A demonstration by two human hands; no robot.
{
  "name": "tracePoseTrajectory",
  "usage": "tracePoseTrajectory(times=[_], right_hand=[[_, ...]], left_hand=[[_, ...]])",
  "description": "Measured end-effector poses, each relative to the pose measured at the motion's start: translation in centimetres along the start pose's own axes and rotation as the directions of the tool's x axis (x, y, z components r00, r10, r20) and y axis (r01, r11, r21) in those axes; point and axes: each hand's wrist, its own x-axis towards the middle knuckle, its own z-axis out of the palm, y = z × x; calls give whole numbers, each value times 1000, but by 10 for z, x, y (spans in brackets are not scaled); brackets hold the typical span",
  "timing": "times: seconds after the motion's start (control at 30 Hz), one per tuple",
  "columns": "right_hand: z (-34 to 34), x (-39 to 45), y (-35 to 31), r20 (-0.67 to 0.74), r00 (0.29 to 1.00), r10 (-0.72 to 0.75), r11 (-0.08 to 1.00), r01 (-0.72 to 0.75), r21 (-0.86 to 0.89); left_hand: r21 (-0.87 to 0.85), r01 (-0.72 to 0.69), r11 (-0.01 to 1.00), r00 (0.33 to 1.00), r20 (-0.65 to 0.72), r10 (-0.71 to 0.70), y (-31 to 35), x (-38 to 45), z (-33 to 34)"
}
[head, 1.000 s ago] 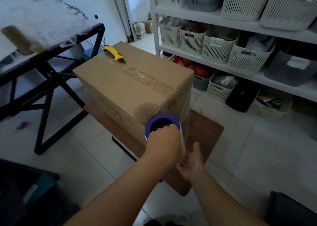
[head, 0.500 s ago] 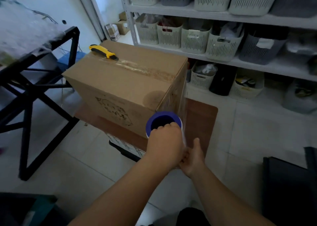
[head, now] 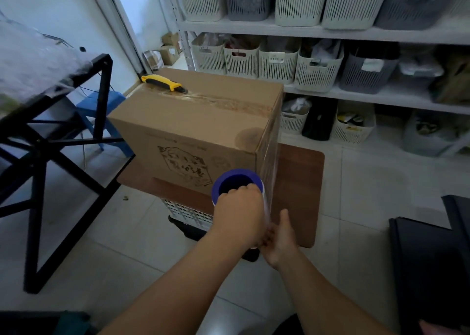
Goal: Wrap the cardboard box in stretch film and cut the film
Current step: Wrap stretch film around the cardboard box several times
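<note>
The cardboard box (head: 203,128) stands on a brown board (head: 300,182), in front of a shelf (head: 330,32) full of baskets. A clear stretch film (head: 273,156) runs from the box's near right corner down to the roll (head: 237,184) with a blue core. The left hand (head: 239,217) is closed around the roll's top end. The right hand (head: 279,235) grips its lower part, fingers curled. A yellow cutter (head: 164,82) lies on top of the box, at the far left.

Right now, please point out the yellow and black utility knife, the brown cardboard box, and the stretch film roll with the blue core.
yellow and black utility knife (head: 162,82), head view, on its handle.
brown cardboard box (head: 203,113), head view, top face.
stretch film roll with the blue core (head: 235,182), head view, blue rim.
</note>
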Motion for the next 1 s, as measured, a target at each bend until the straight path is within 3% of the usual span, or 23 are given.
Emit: tracePoseTrajectory(times=[0.53,1.0], right_hand=[[39,9,44,73,996,-44,998,40,54],[94,65,80,-42,999,15,937,0,349]], left_hand=[[-38,-114,993,993,-1,114,-55,-9,-6],[-60,-238,969,965,101,243,-145,41,6]])
